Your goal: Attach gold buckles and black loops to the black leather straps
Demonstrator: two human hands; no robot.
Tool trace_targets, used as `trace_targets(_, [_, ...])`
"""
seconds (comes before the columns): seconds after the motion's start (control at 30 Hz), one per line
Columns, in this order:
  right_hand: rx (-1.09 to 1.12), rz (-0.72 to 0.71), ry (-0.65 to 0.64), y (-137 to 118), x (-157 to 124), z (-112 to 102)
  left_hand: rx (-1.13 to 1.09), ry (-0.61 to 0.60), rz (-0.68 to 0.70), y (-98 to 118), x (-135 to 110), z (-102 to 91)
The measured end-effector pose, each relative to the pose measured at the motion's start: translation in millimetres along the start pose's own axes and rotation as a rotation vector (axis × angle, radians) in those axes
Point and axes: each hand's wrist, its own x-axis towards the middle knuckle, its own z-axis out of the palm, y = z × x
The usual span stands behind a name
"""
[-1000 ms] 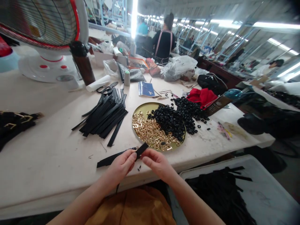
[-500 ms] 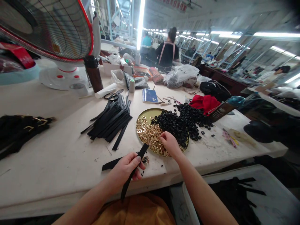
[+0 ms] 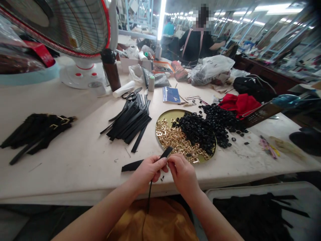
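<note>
My left hand (image 3: 150,169) is closed around a black strap (image 3: 166,152), thumb on top. One end of the strap sticks out beyond the thumb and the other hangs down over my lap. Against the strap, my right hand (image 3: 184,174) is closed in a pinch; what its fingertips hold is hidden. Just beyond both hands lies a round gold tray (image 3: 166,114), with small gold buckles (image 3: 172,135) on its left and small black rings (image 3: 197,129) on its right. Another black strap (image 3: 130,165) lies flat beside my left hand.
A pile of black straps (image 3: 130,120) lies left of the tray, scissors (image 3: 131,95) behind it. Straps with buckles (image 3: 40,130) lie farther left. A fan (image 3: 82,72) and a dark bottle (image 3: 111,71) stand behind. A bin (image 3: 210,195) of black pieces is below right.
My right hand has come from the gold buckles in the tray to the strap at my left hand. The view has turned left.
</note>
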Motion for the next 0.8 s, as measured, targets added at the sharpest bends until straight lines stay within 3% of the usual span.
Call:
trace_targets(0.1, [0.012,-0.048,-0.006,-5,-6,1,-0.067,-0.005,-0.056,1,0,-3.6])
trace_targets(0.2, [0.143,0.037,-0.001,-6,-11,-1,-0.095,-0.036,-0.101,3,0,-5.0])
trace_targets(0.3, [0.453,0.307,-0.013,-4,-12,-3,-0.039,-0.044,-0.096,3,-2,-5.2])
trace_targets(0.4, [0.818,0.605,-0.114,-2,-8,-3,0.051,-0.024,-0.052,2,-4,-5.7])
trace_targets(0.5, [1.035,0.771,-0.178,-1,-6,0,0.13,-0.014,-0.003,1,-5,-7.6])
trace_targets(0.63, [1.189,0.879,-0.108,-1,-8,6,0.172,0.014,0.018,-2,-5,-9.5])
trace_targets(0.8, [1.374,0.899,-0.041,-6,-11,8,0.154,0.026,0.019,-2,-5,-6.2])
